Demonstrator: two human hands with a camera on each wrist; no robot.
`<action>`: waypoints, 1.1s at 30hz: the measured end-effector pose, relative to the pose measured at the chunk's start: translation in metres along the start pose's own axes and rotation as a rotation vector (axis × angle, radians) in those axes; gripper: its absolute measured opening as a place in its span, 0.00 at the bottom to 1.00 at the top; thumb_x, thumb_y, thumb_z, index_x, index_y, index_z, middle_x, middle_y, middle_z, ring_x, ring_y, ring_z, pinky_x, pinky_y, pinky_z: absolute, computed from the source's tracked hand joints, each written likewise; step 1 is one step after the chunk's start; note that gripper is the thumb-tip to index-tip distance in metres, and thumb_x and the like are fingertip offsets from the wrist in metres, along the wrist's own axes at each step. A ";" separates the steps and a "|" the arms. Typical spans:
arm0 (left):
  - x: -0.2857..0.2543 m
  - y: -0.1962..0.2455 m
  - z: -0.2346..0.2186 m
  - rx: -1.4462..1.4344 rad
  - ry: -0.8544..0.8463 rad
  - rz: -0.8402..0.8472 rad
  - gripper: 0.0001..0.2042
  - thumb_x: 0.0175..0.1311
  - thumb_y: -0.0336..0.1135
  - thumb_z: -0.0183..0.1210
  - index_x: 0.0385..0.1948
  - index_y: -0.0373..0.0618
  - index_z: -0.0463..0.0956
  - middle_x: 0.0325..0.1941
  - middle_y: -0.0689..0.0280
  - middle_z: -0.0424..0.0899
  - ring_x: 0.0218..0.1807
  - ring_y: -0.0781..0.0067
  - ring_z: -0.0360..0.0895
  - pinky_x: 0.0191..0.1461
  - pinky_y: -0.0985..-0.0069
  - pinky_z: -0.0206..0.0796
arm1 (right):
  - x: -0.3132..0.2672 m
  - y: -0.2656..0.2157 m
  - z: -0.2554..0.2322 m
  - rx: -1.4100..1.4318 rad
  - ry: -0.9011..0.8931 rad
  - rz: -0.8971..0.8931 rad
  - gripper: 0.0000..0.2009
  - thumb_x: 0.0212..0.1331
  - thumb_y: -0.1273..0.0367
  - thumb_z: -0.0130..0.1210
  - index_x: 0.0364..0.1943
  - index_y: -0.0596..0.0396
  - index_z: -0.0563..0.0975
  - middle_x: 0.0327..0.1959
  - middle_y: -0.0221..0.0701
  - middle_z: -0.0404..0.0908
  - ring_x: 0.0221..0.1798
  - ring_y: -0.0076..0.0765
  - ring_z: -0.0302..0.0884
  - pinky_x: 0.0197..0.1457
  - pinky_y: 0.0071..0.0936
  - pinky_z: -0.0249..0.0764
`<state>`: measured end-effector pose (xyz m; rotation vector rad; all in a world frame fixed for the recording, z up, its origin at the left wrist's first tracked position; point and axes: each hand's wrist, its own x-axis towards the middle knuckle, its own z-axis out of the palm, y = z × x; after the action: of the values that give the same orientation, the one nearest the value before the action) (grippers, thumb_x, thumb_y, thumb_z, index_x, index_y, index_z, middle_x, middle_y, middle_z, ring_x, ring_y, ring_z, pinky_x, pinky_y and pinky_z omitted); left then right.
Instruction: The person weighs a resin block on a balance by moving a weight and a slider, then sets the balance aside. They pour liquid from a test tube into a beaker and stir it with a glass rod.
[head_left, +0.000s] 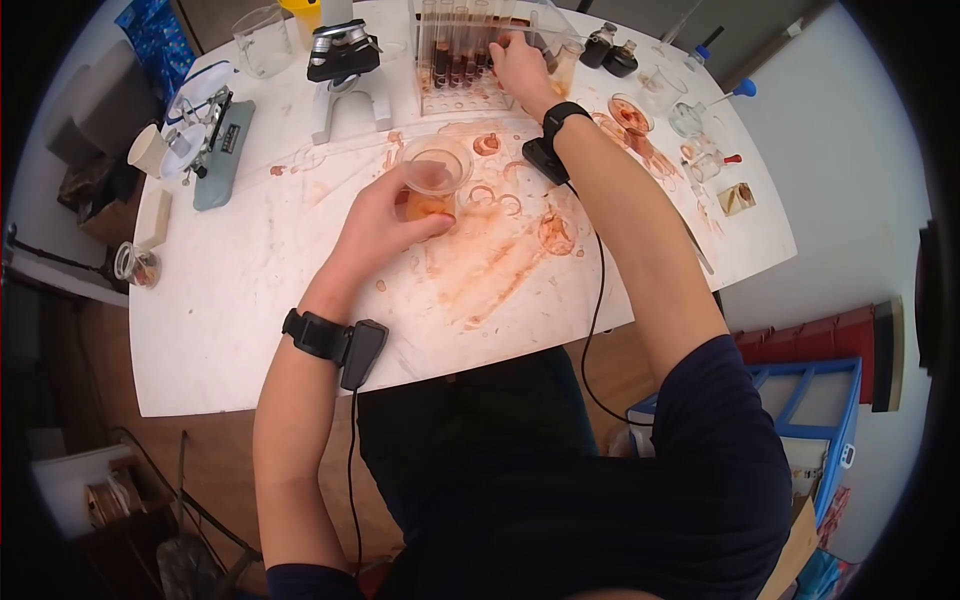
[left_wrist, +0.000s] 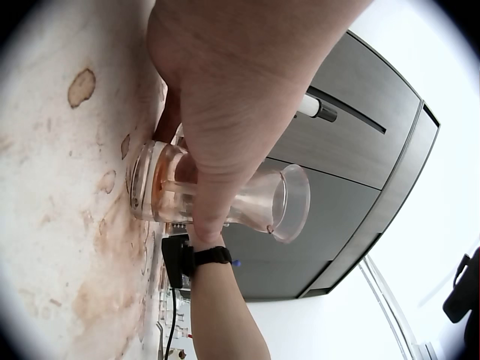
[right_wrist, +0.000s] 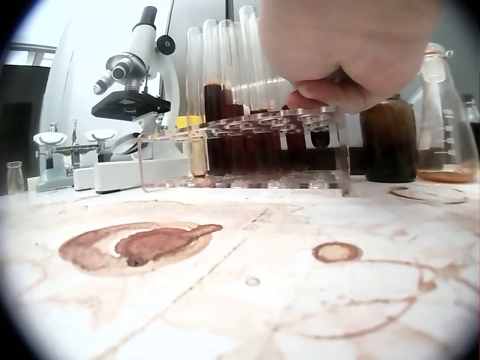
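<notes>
My left hand (head_left: 378,222) grips a clear glass vessel (head_left: 438,168) with a wide flared rim, upright low over the stained tabletop. A little orange-brown liquid (left_wrist: 166,176) lies in its bottom. At the back, a clear rack (right_wrist: 247,124) holds several test tubes (right_wrist: 214,97), some filled with dark red-brown liquid. My right hand (head_left: 522,72) is at the rack's right end, its fingers curled around the top of a test tube with dark contents (right_wrist: 321,138). The hand hides that tube's upper part.
A microscope (head_left: 345,60) and a balance scale (head_left: 222,155) stand left of the rack. To the right are dark bottles (head_left: 620,60), a conical flask (right_wrist: 444,120) and a stained petri dish (head_left: 630,113). Reddish stains (head_left: 490,265) mark the white table. Cables hang from both wrists.
</notes>
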<state>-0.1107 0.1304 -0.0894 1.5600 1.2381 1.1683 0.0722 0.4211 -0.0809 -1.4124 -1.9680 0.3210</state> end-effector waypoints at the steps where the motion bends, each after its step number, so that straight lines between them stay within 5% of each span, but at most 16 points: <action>1: 0.000 0.000 0.000 0.000 -0.002 -0.002 0.25 0.53 0.30 0.73 0.54 0.40 0.77 0.54 0.63 0.83 0.54 0.71 0.81 0.62 0.74 0.72 | 0.001 0.003 0.002 -0.013 0.017 -0.036 0.19 0.72 0.57 0.49 0.56 0.57 0.74 0.47 0.52 0.85 0.53 0.62 0.82 0.60 0.51 0.74; 13: 0.001 -0.003 -0.001 0.015 -0.004 0.015 0.25 0.53 0.32 0.74 0.54 0.40 0.77 0.54 0.62 0.83 0.55 0.70 0.81 0.63 0.73 0.72 | 0.000 -0.003 0.000 0.007 -0.006 0.064 0.19 0.73 0.55 0.50 0.55 0.57 0.72 0.46 0.52 0.85 0.54 0.63 0.81 0.59 0.52 0.74; 19: 0.000 0.000 -0.001 0.033 0.001 -0.009 0.27 0.53 0.32 0.74 0.57 0.39 0.76 0.53 0.62 0.84 0.54 0.71 0.82 0.61 0.73 0.72 | -0.013 -0.026 -0.018 0.136 -0.032 0.126 0.20 0.74 0.55 0.50 0.51 0.60 0.69 0.37 0.52 0.85 0.37 0.55 0.87 0.46 0.46 0.80; 22: 0.000 0.002 -0.001 0.058 0.000 0.001 0.28 0.53 0.32 0.74 0.58 0.39 0.76 0.53 0.63 0.85 0.54 0.71 0.82 0.60 0.73 0.72 | -0.001 -0.006 -0.005 0.104 0.053 0.013 0.20 0.74 0.56 0.50 0.51 0.62 0.69 0.32 0.49 0.85 0.28 0.49 0.87 0.40 0.42 0.81; 33: 0.000 0.001 -0.001 0.030 0.003 -0.021 0.25 0.53 0.33 0.74 0.54 0.41 0.77 0.53 0.62 0.84 0.54 0.70 0.82 0.61 0.73 0.73 | -0.012 -0.013 -0.036 -0.016 -0.026 -0.107 0.19 0.70 0.56 0.53 0.46 0.62 0.75 0.27 0.45 0.86 0.28 0.45 0.88 0.43 0.38 0.82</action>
<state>-0.1111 0.1302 -0.0878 1.5648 1.2764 1.1437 0.0882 0.3986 -0.0522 -1.3131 -2.0619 0.2768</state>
